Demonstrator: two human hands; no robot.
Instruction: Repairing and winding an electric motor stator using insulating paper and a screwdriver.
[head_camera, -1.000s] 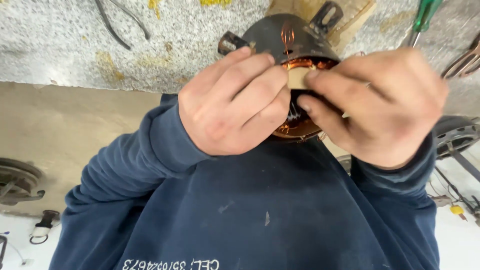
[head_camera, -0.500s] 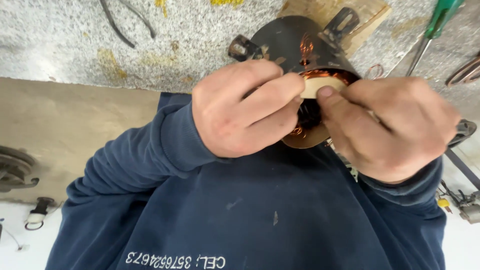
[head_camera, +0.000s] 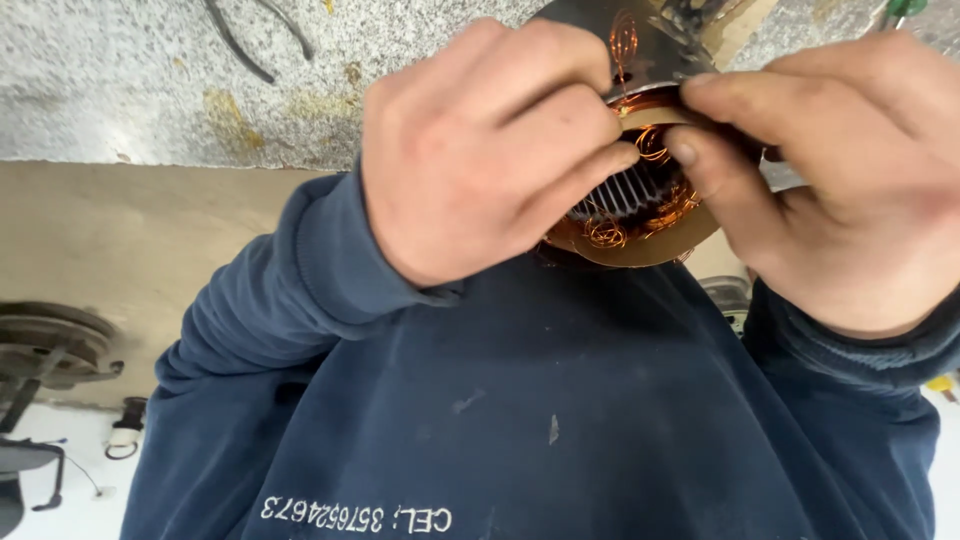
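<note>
Stator (head_camera: 632, 205) of a small motor, round dark shell with copper windings and a ribbed steel core, sits pinched between both hands at top centre of the head view, pressed close against the chest. Left hand (head_camera: 490, 150) closed on it: fingers curled over the left rim, fingertips (head_camera: 600, 160) lying across the opening onto the copper wire. Right hand (head_camera: 840, 170) closed too, thumb and forefinger pinching at the upper right rim, tips nearly touching the left fingertips; whether it also nips a strip of tan insulating paper there I cannot tell. Hardly any gap between the two hands, only the core slots and a few wire loops show through. Lower rim of the stator is free, edged by a tan ring, just above the navy sweatshirt (head_camera: 520, 400). Both sleeves run down and outward from the wrists, so no open room below the hands. Beyond the left hand, grey speckled stone benchtop (head_camera: 150, 80) with its front edge running level, a thin dark cable (head_camera: 240, 45) lying on it well apart from the hand. Bare bench to the left is the only open space. Far lower left, dark round metal part (head_camera: 45, 345) on the floor, well away. Green tool handle (head_camera: 905, 8) clipped at the top right corner.
</note>
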